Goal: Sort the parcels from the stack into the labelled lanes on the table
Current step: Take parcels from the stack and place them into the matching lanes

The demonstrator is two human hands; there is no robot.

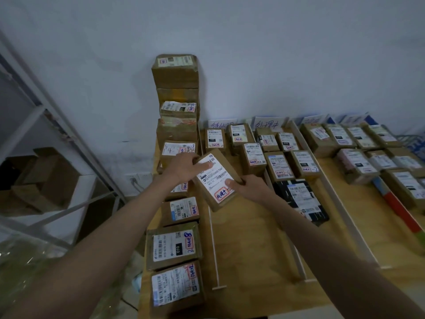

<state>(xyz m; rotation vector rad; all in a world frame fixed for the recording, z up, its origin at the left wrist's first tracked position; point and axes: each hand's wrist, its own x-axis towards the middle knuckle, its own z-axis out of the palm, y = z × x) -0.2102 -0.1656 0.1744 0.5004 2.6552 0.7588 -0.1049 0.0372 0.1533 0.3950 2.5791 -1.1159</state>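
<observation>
A pale wall backs a wooden desk (250,238) split into lanes by thin white rails, with a parcel held over it in both hands.

A tall stack of brown parcels (177,97) stands at the desk's far left against the wall, and more parcels lie in a row toward the near edge below it. The held parcel (217,180), label up with a red-stamped mark, hangs tilted over the leftmost lane, just right of the stack. The left hand (184,168) grips its far left corner, thumb across the label; the right hand (247,186) grips its right edge, thumb on the label. Handwritten lane signs (268,124) lean against the wall. Sorted parcels fill the lanes to the right. A metal shelf (53,139) holding cardboard boxes stands at left.
</observation>
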